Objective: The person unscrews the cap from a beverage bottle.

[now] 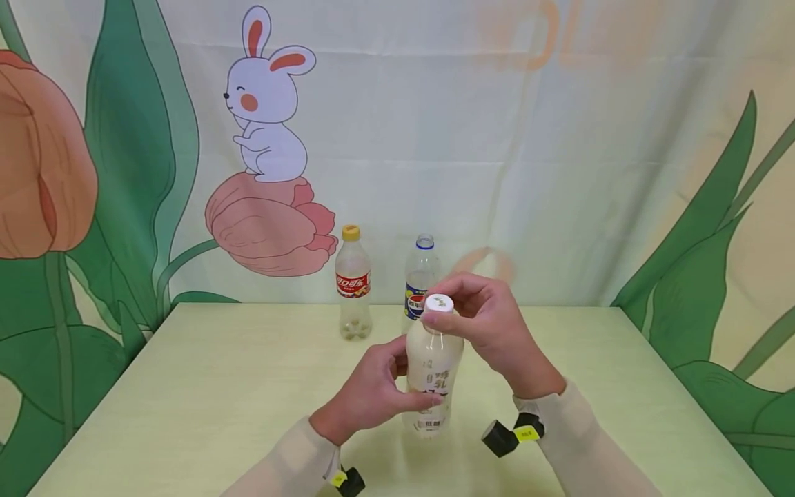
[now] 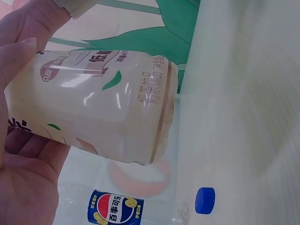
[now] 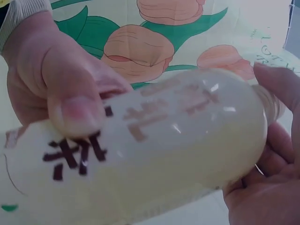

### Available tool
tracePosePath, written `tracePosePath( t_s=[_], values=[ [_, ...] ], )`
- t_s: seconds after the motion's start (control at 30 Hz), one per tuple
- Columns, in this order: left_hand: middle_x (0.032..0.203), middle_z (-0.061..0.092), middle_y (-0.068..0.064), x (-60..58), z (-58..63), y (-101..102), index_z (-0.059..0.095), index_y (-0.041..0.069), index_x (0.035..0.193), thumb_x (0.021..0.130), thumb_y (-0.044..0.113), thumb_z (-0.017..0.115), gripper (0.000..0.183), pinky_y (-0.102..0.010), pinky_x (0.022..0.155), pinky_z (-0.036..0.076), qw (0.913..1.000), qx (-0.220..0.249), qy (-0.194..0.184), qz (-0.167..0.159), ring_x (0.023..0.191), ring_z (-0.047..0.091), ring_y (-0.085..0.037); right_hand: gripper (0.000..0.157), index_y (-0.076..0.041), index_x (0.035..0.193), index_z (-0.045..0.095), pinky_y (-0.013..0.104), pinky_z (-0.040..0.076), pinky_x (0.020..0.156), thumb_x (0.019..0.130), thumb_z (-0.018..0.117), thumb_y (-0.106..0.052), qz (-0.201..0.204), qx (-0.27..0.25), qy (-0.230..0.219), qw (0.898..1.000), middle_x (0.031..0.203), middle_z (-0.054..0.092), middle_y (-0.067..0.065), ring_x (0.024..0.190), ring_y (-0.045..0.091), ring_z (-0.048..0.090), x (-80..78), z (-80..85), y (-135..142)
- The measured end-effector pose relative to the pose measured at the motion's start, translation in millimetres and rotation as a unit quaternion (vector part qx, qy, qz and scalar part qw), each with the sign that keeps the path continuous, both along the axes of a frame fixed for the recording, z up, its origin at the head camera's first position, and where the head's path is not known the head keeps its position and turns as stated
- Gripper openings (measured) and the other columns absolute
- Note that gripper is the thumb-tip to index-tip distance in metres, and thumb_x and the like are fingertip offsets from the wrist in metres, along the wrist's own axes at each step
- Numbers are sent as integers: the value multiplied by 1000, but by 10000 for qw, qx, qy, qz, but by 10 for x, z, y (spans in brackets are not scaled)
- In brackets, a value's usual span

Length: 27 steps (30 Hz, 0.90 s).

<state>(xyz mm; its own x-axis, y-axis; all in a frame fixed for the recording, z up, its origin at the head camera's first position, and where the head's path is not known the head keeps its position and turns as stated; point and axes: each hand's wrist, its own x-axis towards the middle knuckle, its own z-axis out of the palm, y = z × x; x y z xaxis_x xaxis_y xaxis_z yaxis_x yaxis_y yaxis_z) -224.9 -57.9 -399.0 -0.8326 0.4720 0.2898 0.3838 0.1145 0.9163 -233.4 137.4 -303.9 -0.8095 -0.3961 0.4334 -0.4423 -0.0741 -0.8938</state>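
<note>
Gripped a pale bottle [image 1: 435,366] with the left hand [image 1: 375,390] at the head frame's lower centre, pinched its white cap [image 1: 439,304] with the right hand [image 1: 499,331], and had a red-labelled bottle [image 1: 353,284] standing farther back.

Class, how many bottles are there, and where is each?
3: the white-capped bottle in the left hand; the yellow-capped bottle standing farther back; the uncapped bottle to its right, partly hidden behind the first.

Behind the milk-tea bottle [image 1: 436,355], the Pepsi bottle [image 1: 422,269] stands on the table [image 1: 248,386], right of the Coca-Cola bottle [image 1: 353,304]; a loose cap [image 2: 205,200] seemingly lies near the Pepsi bottle.
</note>
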Motion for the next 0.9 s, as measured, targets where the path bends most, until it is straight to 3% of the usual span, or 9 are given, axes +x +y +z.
tracePosePath(
  t_s=[0.2, 0.47, 0.57, 0.63, 0.77, 0.9],
  values=[
    [126, 70, 4, 6, 1, -9, 60, 20, 134, 81, 19, 88, 60, -30, 97, 58, 10000, -14, 0, -16, 106, 71, -15, 20, -18, 109, 76, 28, 58, 80, 93, 71, -6, 677, 150, -41, 9976, 109, 73, 1, 98, 16, 68, -62, -10, 55],
    [126, 70, 2, 13, -10, -11, 61, 17, 133, 81, 17, 88, 59, -29, 96, 58, 9998, 106, 144, -1, 106, 72, -16, 34, -15, 132, 69, 35, 51, 104, 101, 59, -8, 1215, 396, -302, 9913, 140, 55, 11, 130, 23, 53, -71, -1, 100],
    [126, 70, 2, 11, -15, -14, 61, 17, 133, 81, 17, 88, 59, -29, 96, 58, 9998, 104, 154, 64, 107, 71, -16, 41, -11, 141, 61, 34, 53, 103, 100, 62, -10, 1010, 401, -289, 9937, 140, 58, 5, 126, 22, 58, -52, -7, 89],
    [125, 70, 3, 10, -16, -13, 61, 17, 133, 81, 17, 88, 59, -29, 96, 58, 9998, 106, 159, 98, 107, 71, -16, 44, -8, 140, 60, 32, 55, 99, 96, 68, -10, 651, 331, -227, 9971, 134, 62, 3, 119, 21, 62, -32, -15, 71],
    [124, 70, 3, 7, -13, -6, 61, 18, 133, 81, 18, 89, 59, -30, 96, 59, 9997, 136, 190, 112, 106, 71, -16, 41, -8, 121, 63, 30, 56, 91, 84, 82, -7, -214, 47, -188, 9996, 111, 67, 1, 102, 21, 64, 35, -11, 10],
    [123, 71, 2, 9, -11, 6, 62, 17, 132, 80, 17, 89, 58, -33, 96, 59, 9995, 174, 246, 109, 105, 72, -16, 36, -4, 103, 62, 29, 56, 85, 77, 86, -2, -835, -163, -50, 9964, 95, 67, 1, 90, 20, 65, 104, 2, -56]
  ],
)
